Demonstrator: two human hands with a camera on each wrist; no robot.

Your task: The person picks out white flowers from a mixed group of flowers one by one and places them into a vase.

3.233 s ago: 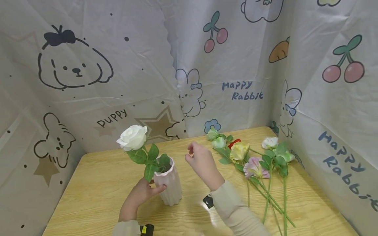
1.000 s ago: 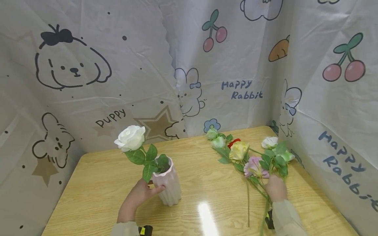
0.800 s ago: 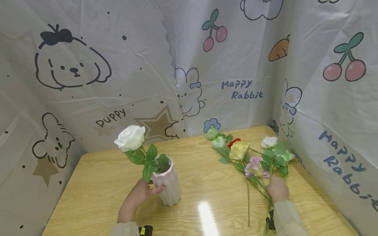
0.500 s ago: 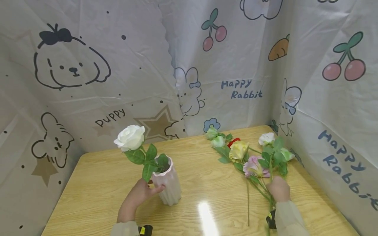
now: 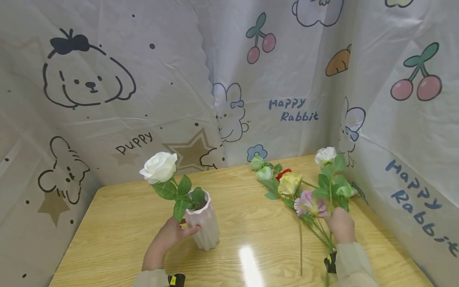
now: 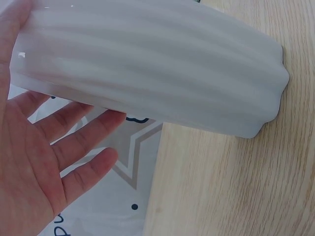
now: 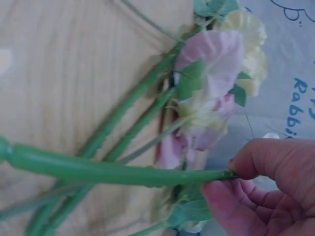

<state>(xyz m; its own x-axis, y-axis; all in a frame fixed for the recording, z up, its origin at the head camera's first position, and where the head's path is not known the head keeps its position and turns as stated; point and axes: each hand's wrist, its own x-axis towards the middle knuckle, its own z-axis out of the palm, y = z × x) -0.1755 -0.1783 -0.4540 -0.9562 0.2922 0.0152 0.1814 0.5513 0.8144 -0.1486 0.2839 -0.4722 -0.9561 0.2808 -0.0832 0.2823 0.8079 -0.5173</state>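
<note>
White flower (image 5: pixel 325 154) on a long green stem lies at the right of the table (image 5: pixel 247 223), pinched between thumb and forefinger of the right hand (image 5: pixel 340 225). Its long axis runs near to far: bloom towards the far right corner, lower stem towards the near edge, passing the cuff. Leaves spread just below the bloom, beside a pale green flower (image 5: pixel 346 191).

The left hand (image 5: pixel 170 236) holds a fluted, pale vase (image 5: pixel 205 231), thumb on the near side and fingers reaching behind it, the little finger apart. The vase stands left of the middle, mouth up; whether it tips slightly I cannot tell. From its rim a white rose (image 5: pixel 159 167) leans up and left, its head well outside the mouth.

A broad stretch of wood separates the vase from the loose flowers, and more wood extends left to the table's edge. Just left of the right hand lie a pink flower (image 5: pixel 308 204) and a yellow one (image 5: pixel 289 184), their stems crowding the gripped one. Printed cloth (image 5: pixel 168 44) rises close behind the far edge.

Compared with half a second ago, the white flower sits farther up towards the corner and the right hand has shifted slightly; vase and left hand have stayed put.
</note>
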